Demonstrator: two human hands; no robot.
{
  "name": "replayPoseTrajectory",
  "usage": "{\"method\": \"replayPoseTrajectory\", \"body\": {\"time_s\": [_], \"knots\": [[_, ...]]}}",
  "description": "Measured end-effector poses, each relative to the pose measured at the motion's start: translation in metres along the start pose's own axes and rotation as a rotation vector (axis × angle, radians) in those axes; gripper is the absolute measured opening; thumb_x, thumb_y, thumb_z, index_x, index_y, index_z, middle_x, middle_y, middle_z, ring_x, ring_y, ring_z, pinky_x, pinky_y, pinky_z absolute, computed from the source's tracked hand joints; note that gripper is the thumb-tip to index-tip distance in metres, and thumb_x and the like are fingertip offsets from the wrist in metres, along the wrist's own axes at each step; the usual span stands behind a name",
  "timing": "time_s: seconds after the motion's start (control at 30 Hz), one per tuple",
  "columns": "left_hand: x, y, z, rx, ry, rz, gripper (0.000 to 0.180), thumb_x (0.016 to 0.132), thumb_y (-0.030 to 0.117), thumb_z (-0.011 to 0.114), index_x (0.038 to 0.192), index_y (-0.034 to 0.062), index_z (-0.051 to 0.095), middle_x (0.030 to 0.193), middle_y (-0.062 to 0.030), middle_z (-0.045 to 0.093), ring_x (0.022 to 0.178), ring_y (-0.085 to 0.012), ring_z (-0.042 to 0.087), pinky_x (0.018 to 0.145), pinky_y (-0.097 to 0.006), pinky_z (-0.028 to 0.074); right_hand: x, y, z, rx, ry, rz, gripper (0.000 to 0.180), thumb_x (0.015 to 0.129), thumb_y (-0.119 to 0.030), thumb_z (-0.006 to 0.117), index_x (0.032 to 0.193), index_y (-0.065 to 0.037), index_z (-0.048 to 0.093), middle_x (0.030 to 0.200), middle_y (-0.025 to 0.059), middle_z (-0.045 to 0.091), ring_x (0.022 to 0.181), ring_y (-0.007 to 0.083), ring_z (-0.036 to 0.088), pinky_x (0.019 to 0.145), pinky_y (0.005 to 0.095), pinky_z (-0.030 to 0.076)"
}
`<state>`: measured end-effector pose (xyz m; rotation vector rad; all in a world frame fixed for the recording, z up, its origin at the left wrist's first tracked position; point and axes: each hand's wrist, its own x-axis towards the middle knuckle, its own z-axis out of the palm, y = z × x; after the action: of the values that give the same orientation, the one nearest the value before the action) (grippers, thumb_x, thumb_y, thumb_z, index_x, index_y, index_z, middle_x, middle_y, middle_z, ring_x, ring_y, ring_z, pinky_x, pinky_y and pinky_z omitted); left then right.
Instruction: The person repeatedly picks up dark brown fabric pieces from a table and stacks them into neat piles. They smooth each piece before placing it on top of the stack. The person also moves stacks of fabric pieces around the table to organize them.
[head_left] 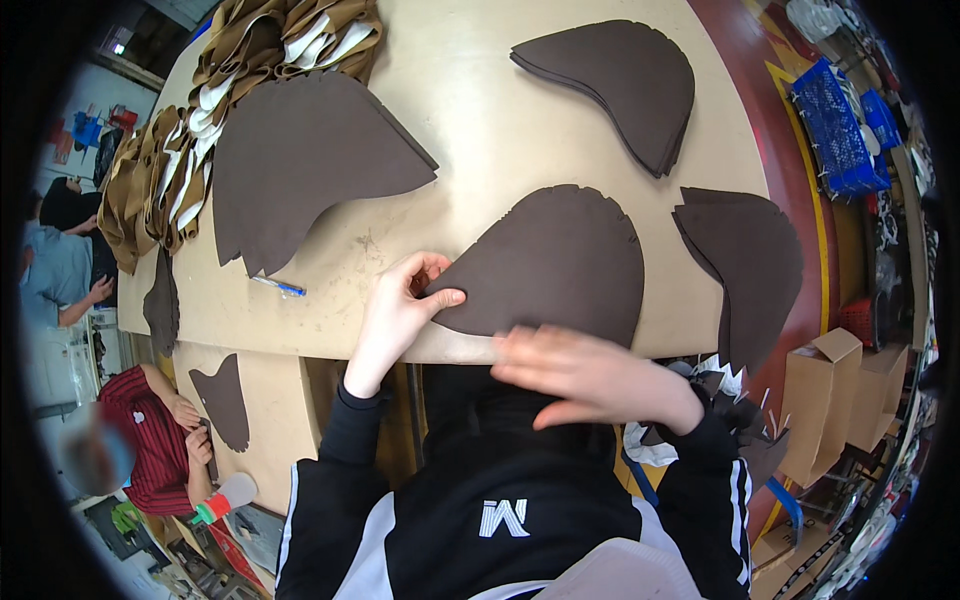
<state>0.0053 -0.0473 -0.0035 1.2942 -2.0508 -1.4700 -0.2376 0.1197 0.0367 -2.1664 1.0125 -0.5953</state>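
A dark brown, flat cut panel with a rounded, notched far edge lies in front of me at the table's near edge. My left hand pinches its left corner, thumb on top and fingers curled at the edge. Over the panel's near edge is my right hand, blurred by motion, its fingers stretched out and thumb apart. I cannot tell whether its fingertips touch the panel. A pale strip shows between the hands below the panel's edge.
Stacks of similar panels lie at the left, far right and right. A blue pen is near the left stack. Brown and white folded pieces heap at far left. A co-worker sits left; cardboard boxes stand right.
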Motion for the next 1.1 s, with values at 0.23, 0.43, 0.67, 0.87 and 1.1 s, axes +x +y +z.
{"method": "replayPoseTrajectory", "body": {"time_s": [0.23, 0.43, 0.67, 0.87, 1.1], "knots": [[0.014, 0.027, -0.04, 0.248, 0.327, 0.216, 0.02, 0.088, 0.009, 0.079, 0.107, 0.0027, 0.074, 0.09, -0.0134, 0.077, 0.079, -0.0128, 0.072, 0.072, -0.027, 0.054, -0.026, 0.014, -0.053, -0.111, 0.719, 0.539, 0.06, 0.097, -0.026, 0.069, 0.149, -0.003, 0.05, 0.154, 0.019, 0.049, 0.145, 0.0367, 0.045, 0.116, 0.0453, 0.04], [0.009, 0.002, -0.155, 0.404, 1.007, 0.241, 0.028, 0.094, 0.014, 0.075, 0.119, 0.0034, 0.075, 0.111, -0.0103, 0.076, 0.101, -0.0216, 0.071, 0.092, -0.031, 0.053, -0.003, 0.054, -0.034, -0.438, 0.493, 0.512, 0.072, 0.098, -0.039, 0.065, 0.152, 0.003, 0.042, 0.158, 0.0214, 0.043, 0.148, 0.0353, 0.039, 0.121, 0.0458, 0.033], [-0.023, 0.021, -0.037, 0.29, 0.236, 0.213, 0.047, 0.081, 0.022, 0.086, 0.121, 0.0042, 0.068, 0.112, -0.0093, 0.067, 0.108, -0.0239, 0.064, 0.094, -0.036, 0.05, 0.015, 0.022, 0.023, -0.358, 0.086, 0.158, 0.099, 0.087, -0.062, 0.065, 0.151, 0.009, 0.038, 0.16, 0.026, 0.037, 0.148, 0.0389, 0.038, 0.122, 0.046, 0.03], [-0.008, 0.021, 0.0, 0.182, 0.102, 0.061, 0.039, 0.079, 0.011, 0.086, 0.111, 0.0008, 0.067, 0.095, -0.0087, 0.071, 0.088, -0.0188, 0.067, 0.08, -0.03, 0.053, -0.002, -0.005, 0.029, 0.119, -0.077, -0.062, 0.079, 0.094, -0.048, 0.064, 0.151, 0.003, 0.044, 0.157, 0.0225, 0.044, 0.142, 0.0332, 0.048, 0.119, 0.044, 0.037], [0.005, 0.021, -0.078, 0.175, 0.592, 0.354, 0.016, 0.091, 0.003, 0.075, 0.107, 0.0013, 0.073, 0.092, -0.0057, 0.076, 0.077, -0.0094, 0.068, 0.07, -0.023, 0.053, -0.013, 0.005, -0.047, -0.178, 0.53, 0.286, 0.061, 0.092, -0.03, 0.072, 0.144, -0.002, 0.056, 0.146, 0.0165, 0.058, 0.137, 0.0345, 0.053, 0.115, 0.046, 0.041]]}}
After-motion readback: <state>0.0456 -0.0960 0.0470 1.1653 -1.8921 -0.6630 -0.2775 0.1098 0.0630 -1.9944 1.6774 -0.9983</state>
